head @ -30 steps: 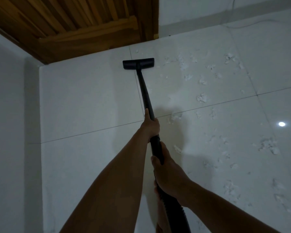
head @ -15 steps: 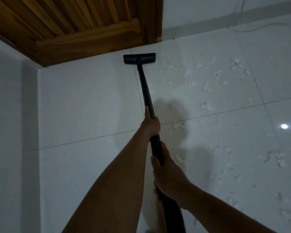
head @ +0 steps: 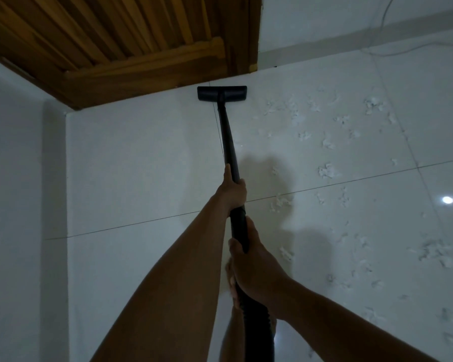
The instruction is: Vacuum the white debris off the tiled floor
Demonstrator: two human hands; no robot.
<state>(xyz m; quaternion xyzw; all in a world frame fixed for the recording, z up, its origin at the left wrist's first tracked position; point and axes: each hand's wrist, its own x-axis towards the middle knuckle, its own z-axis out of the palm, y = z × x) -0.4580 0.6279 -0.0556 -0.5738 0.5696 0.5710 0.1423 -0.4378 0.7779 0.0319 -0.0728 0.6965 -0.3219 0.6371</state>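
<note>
A black vacuum wand [head: 227, 137] runs from my hands up to its flat floor head [head: 221, 93], which sits on the white tiled floor [head: 141, 165] just below the wooden door. My left hand [head: 233, 190] grips the wand higher up. My right hand [head: 251, 259] grips it lower, where the ribbed hose begins. White debris [head: 326, 171] lies scattered over the tiles to the right of the wand, from near the head down to the lower right. The tiles left of the wand look bare.
A slatted wooden door [head: 131, 48] and its frame fill the top left. A white wall [head: 13, 205] borders the floor on the left. A thin cable [head: 403, 50] runs along the far wall's base. A lamp's reflection [head: 447, 200] shines on a tile.
The floor head has slid forward along the tile joint, from a short way out to right at the door's threshold. Both hands kept their grip and moved with it.
</note>
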